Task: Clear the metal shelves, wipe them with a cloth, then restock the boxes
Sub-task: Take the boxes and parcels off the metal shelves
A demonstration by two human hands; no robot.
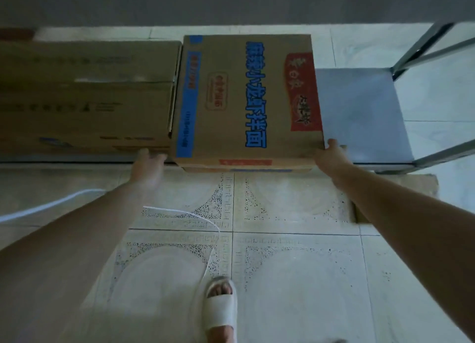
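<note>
Cardboard boxes (84, 93), two, on one shelf (359, 116); right hand (331, 154) grips the printed box (246, 98), left hand (149, 162) unclear.

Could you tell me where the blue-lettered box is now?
The blue-lettered box sits centre of the head view on the metal shelf, plain brown box at its left, bare shelf at its right.
</note>
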